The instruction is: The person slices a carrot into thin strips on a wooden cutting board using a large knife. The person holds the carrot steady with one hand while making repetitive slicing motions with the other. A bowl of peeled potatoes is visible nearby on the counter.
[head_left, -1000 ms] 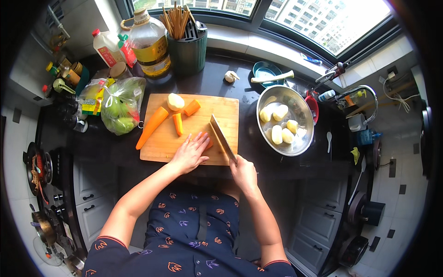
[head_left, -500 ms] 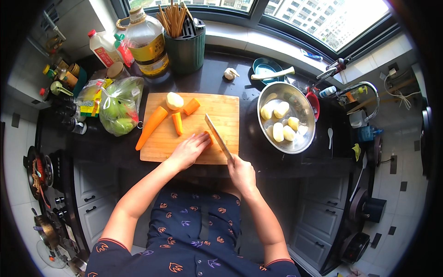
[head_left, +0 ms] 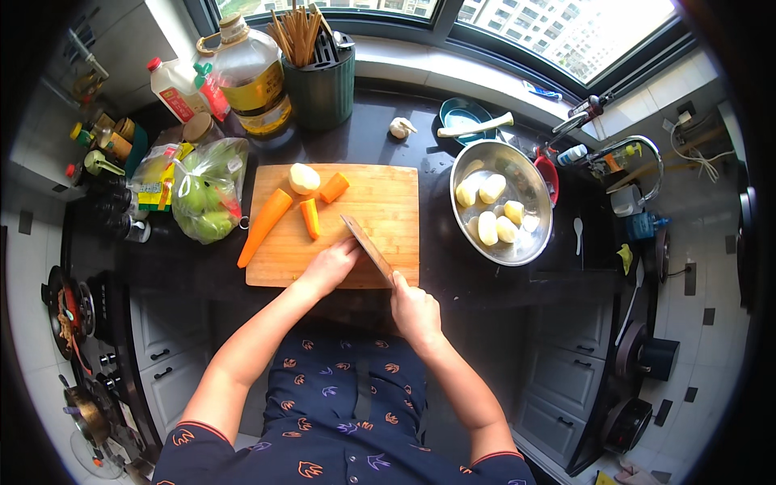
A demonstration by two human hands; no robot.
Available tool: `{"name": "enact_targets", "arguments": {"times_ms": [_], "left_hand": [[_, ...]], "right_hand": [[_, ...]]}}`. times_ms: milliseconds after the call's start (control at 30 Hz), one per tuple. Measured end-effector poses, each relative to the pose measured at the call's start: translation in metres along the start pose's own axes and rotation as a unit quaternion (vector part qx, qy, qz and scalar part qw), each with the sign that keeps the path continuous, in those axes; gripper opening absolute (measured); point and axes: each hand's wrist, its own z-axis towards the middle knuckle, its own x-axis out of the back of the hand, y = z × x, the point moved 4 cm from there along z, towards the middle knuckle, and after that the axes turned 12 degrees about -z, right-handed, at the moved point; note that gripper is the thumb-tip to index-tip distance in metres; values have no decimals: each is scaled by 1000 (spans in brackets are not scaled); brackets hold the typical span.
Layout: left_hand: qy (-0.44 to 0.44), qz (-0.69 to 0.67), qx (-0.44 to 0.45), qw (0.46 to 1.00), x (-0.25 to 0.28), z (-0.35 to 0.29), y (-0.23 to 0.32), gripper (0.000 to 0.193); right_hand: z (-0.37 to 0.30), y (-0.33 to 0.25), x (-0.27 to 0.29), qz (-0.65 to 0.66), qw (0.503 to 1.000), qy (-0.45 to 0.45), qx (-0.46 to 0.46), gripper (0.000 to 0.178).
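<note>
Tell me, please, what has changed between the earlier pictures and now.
The right hand and the knife it grips have moved left, up close to the left hand, whose spread fingers have drawn together. Nothing was visibly picked up or let go. The long carrot, cutting board and steel bowl stayed put.

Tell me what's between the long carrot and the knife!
The head view shows a thin carrot piece between them on the wooden board; the left hand is there too, beside the knife.
</note>
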Motion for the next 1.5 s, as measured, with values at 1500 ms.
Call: {"name": "enact_targets", "arguments": {"times_ms": [1500], "left_hand": [[-10, -59, 45, 997, 21, 14, 18, 25]], "right_hand": [[-8, 13, 24, -3, 997, -78, 3, 31]]}}
